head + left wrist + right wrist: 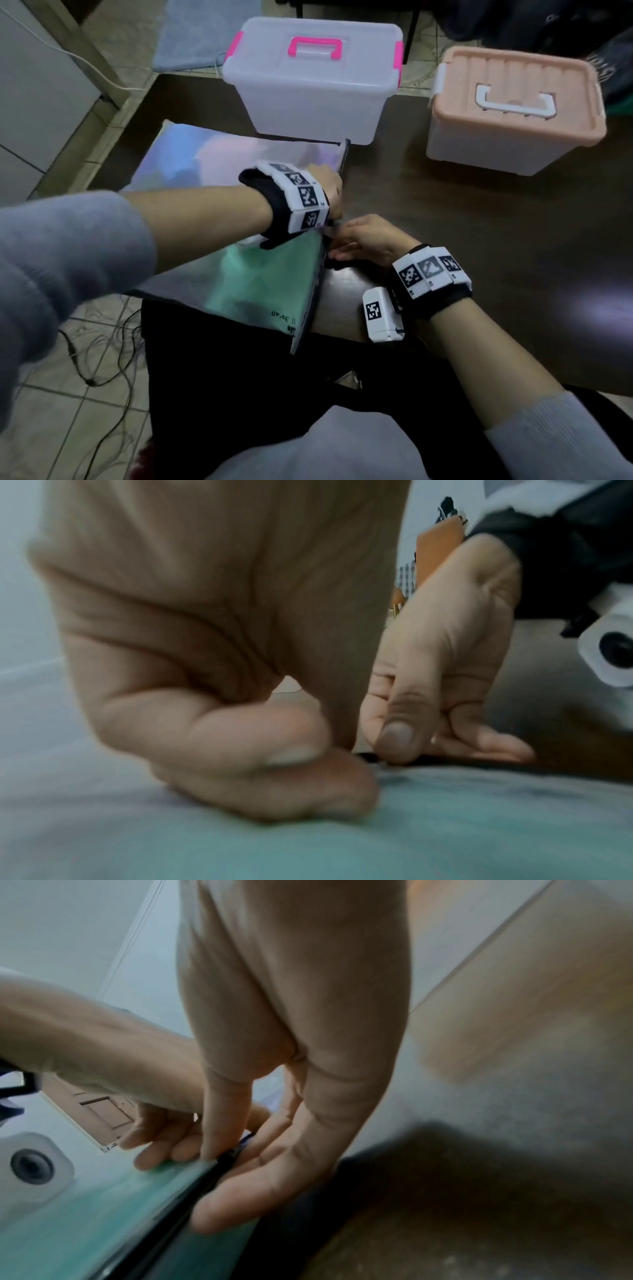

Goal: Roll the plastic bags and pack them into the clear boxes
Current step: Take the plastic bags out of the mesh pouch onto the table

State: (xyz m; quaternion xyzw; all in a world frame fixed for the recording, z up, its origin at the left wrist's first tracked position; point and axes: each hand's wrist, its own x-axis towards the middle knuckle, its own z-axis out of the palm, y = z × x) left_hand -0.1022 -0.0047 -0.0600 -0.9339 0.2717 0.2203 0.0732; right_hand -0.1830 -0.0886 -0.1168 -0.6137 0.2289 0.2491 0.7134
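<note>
On the near left part of the dark desk point(479, 219) lies a large shiny plastic bag point(191, 164), flat and spread out, its surface glinting green and violet, with its near end hanging past the desk edge over the person's lap. A narrow black strip point(320, 270) runs along the bag's right edge, and both hands meet at the middle of that edge. The left hand point(329, 192) comes in across the bag from the left; in the left wrist view its fingers point(260, 777) are curled, fingertip and thumb pressed together at the bag's edge, pinching it against the sheet. The right hand point(363, 240) sits just beside it on the desk side; the right wrist view shows its thumb point(222, 1123) pressing down on top of the black strip while the other fingers point(260, 1185) lie nearly straight beneath the edge, so the edge is nipped between thumb and fingers. Beyond the bag, touching or just past its far edge, stands a clear box point(308, 92) with a lid, pink latches and a pink handle, shut. To the right of it, well apart from the bag, stands a second box point(513, 109) with a peach lid and a white handle, also shut. Left of the desk, cables point(102, 359) trail across the tiled floor.
</note>
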